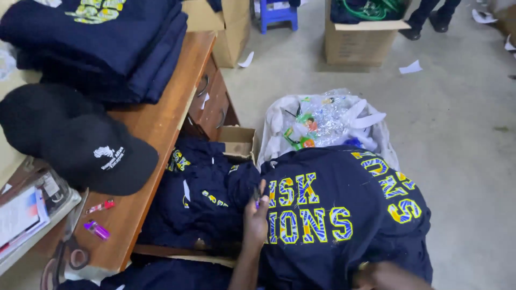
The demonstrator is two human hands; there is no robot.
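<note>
A navy shirt with big blue-and-yellow patterned letters is spread out in front of me. My left hand rests on its left edge, beside the letters, with the fingers closed around a small dark tool that has a purple tip. My right hand lies on the lower part of the shirt at the bottom edge of the view. Only part of it shows, so its grip is unclear. More navy shirts are heaped in an open cardboard box just left of my left hand.
To the left is a wooden desk with drawers, holding a stack of folded navy shirts, a black cap, a pink lighter, a purple lighter and scissors. A white bag of plastic waste lies beyond the shirt. Cardboard boxes, a blue stool and another person's feet are farther back.
</note>
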